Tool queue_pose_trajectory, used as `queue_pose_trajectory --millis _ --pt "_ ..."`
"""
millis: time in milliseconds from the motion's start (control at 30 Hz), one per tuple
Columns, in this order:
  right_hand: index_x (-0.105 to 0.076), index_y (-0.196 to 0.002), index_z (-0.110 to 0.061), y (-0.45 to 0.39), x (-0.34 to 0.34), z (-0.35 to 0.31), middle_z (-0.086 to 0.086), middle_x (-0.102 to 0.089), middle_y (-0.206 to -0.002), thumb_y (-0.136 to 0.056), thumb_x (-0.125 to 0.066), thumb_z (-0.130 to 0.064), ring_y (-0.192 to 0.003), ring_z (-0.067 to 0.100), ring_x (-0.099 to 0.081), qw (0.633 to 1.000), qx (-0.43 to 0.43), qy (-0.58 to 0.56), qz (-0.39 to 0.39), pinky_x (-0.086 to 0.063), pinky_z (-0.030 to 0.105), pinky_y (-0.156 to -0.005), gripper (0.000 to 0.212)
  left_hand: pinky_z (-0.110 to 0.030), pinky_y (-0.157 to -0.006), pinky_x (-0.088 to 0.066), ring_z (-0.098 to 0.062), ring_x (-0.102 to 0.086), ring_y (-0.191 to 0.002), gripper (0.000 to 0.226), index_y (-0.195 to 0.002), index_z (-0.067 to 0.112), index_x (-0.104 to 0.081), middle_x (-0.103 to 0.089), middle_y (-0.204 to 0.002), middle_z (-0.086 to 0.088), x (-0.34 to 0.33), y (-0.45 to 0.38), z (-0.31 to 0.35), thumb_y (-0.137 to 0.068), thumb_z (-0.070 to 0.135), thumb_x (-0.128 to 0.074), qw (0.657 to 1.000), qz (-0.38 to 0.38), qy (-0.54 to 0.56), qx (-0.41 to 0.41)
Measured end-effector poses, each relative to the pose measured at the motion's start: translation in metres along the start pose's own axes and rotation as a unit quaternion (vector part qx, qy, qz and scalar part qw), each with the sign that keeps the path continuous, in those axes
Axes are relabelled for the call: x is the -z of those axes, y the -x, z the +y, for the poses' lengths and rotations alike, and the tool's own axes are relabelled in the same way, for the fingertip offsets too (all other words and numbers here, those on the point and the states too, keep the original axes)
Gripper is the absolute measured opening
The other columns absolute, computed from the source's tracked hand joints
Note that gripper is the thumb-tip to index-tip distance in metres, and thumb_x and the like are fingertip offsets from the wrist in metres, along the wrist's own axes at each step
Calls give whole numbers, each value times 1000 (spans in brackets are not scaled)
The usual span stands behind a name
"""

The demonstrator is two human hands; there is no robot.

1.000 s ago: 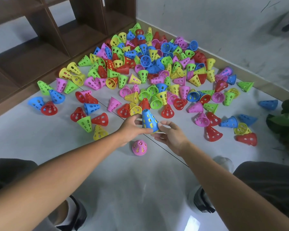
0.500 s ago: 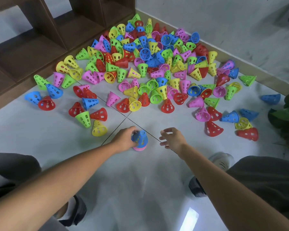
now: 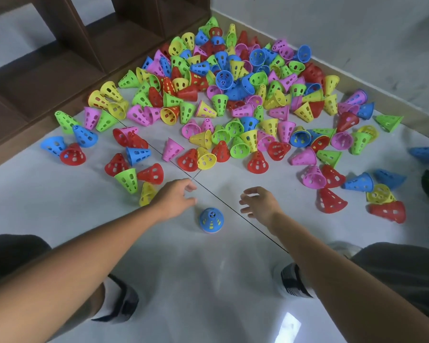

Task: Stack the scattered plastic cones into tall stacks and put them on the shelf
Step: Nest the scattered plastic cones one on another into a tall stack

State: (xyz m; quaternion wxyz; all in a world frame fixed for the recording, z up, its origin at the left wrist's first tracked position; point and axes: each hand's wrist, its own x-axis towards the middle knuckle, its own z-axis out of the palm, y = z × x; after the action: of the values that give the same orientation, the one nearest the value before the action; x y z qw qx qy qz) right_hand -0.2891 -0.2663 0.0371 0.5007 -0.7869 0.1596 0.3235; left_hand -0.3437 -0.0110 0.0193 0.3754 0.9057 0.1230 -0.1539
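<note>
Grey tile floor (image 3: pixel 109 243) w/ a dark wood shelf (image 3: pixel 60 78) at 10–11 o'clock, pale wall at 1–2. Scattered cones (image 3: pixel 233 95) in red, blue, green, yellow, pink fill the upper half, thickest at 12, thinning toward 3 and 9.

Change vs a sec ago: the blue cone (image 3: pixel 211 219) was held in both hands above a lone pink one; now it sits upright over that pink cone, only a pink rim showing under it, at centre just below the hands. So the stack's begun, two high, standing apart from the pile.

Left hand (image 3: pixel 175 199) is off the blue cone, at its 10 o'clock, fingers loosely curled, holding nothing. Right hand (image 3: pixel 259 203) at its 2 o'clock, fingers spread and relaxed, also empty.

Judgement: task barely started; nearly all cones loose, shelf compartments in view hold none. Both hands look headed back to the pile; nearest pickups are the yellow cone (image 3: pixel 148 194) by the left hand and the red cone (image 3: pixel 257 163) at 12.
</note>
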Motion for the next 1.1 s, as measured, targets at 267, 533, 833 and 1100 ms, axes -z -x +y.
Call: queue_pose_trajectory --millis 267,533,833,1100 --pt "-58 -127 -21 -54 30 -32 5 -60 -118 -94 -66 -30 -105 24 -59 961 159 217 67 -47 29 -86 35 -27 -92 -45 -14 -59 -107 29 -115 16 -66 -65 -118 3 28 -45 -3 -88 24 -75 999 45 -30 10" --pt "-33 -150 -38 -118 37 -53 17 -29 -152 -97 -56 -43 -137 43 -31 906 127 402 43 -36 52 -111 57 -41 -106 -45 -35 -53 -125 64 -139 26 -54 -52 -138 -14 41 -109 -12 -82 41 -78 991 -21 -122 45" --pt "-33 -145 -41 -162 33 -37 20 -35 -132 -95 -56 -52 -115 42 -44 893 86 441 0 -46 47 -100 57 -41 -106 -44 -31 -51 -128 74 -147 41 -36 -51 -145 -9 35 -157 -34 -83 63 -68 974 -93 -198 58" --pt "-44 -122 -38 -145 19 3 11 -45 -112 -96 -55 -46 -96 35 -50 907 102 408 31 -50 38 -88 29 -37 -75 -48 -27 -61 -87 45 -115 20 -46 -61 -96 -7 18 -138 -33 -89 48 -69 991 -54 -100 76"
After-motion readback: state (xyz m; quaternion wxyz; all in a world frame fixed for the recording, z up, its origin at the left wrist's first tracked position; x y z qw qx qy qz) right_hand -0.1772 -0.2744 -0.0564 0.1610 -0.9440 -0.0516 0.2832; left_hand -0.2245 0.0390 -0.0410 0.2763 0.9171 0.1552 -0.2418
